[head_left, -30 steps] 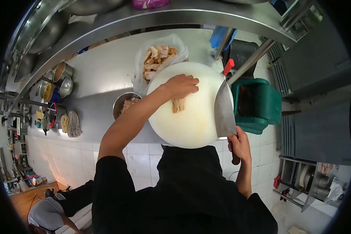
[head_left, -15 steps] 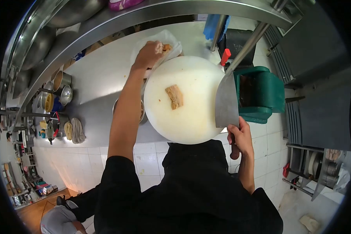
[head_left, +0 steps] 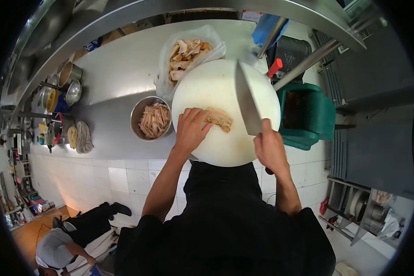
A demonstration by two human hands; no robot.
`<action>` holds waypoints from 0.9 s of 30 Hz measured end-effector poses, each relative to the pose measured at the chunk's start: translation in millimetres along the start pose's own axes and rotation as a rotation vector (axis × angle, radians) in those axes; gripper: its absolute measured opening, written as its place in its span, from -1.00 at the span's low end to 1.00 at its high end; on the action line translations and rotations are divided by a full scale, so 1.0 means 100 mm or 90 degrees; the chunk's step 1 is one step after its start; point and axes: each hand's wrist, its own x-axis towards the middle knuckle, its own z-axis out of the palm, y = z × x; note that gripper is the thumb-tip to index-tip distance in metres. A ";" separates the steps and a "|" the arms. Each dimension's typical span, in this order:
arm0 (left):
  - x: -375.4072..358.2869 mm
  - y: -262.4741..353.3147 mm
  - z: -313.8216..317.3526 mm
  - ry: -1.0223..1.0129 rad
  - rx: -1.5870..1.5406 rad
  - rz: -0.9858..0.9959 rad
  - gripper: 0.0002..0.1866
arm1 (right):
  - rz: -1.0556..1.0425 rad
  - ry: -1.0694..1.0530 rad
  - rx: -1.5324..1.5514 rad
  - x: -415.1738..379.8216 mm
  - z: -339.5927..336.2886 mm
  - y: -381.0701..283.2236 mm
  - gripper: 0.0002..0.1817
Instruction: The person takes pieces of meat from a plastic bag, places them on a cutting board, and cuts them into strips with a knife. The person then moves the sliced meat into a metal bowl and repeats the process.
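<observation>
A piece of cooked meat [head_left: 221, 120] lies on the round white cutting board [head_left: 216, 154]. My left hand [head_left: 191, 130] rests on the board with its fingertips on the meat's left end, holding it down. In my right hand [head_left: 269, 146] is a cleaver [head_left: 247, 99], its broad blade tilted over the board's right side, apart from the meat. Left of the board stands a metal bowl [head_left: 134, 120] of meat strips [head_left: 154, 121]. Behind the board, a clear plastic bag [head_left: 164, 57] lies open with larger meat pieces [head_left: 188, 54] inside.
A green bin [head_left: 324, 112] stands right of the board, near a red handle [head_left: 275, 67] and a metal post. Cloths [head_left: 83, 138] and pots [head_left: 69, 75] sit on the steel counter's left. A shelf edge crosses overhead. Another person [head_left: 60, 246] is at lower left.
My left hand has come back from the bag to the meat, which now lies turned and further right. The cleaver has swung inward from the board's right edge.
</observation>
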 end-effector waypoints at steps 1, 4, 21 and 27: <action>-0.01 -0.01 0.01 0.007 -0.007 -0.006 -0.58 | -0.021 -0.041 -0.047 0.05 0.02 -0.04 -0.76; -0.04 -0.06 0.03 0.055 -0.003 0.037 -0.64 | -0.104 -0.037 -0.119 0.12 -0.10 -0.26 -0.73; -0.05 -0.12 0.05 0.119 -0.059 0.093 -0.83 | -0.079 -0.150 -0.268 0.34 0.38 -0.36 -0.81; -0.06 -0.13 0.06 0.106 -0.062 0.087 -0.81 | -0.070 -0.106 -0.229 0.28 -0.16 -0.70 -0.80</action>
